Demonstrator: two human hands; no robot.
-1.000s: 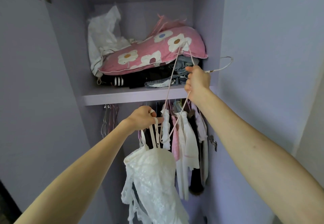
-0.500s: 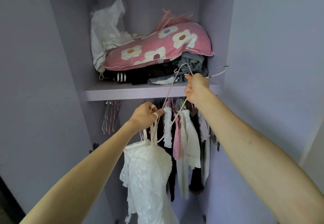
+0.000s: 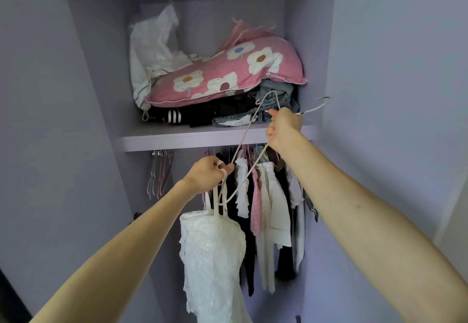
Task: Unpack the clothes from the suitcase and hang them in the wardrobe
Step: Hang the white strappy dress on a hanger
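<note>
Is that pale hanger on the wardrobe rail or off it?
Off. The right hand holds the hanger tilted in front of the shelf, its hook free in the air.

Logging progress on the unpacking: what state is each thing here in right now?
wardrobe: both doors open.
white dress: dangling by its straps from the left hand, not yet hung.
hanger: tilted, gripped by the right hand, not hooked up.
spare hangers: empty, hanging under the shelf.
hung clothes: hanging packed together under the shelf.
floral pillow: lying atop folded clothes on the shelf.
</note>
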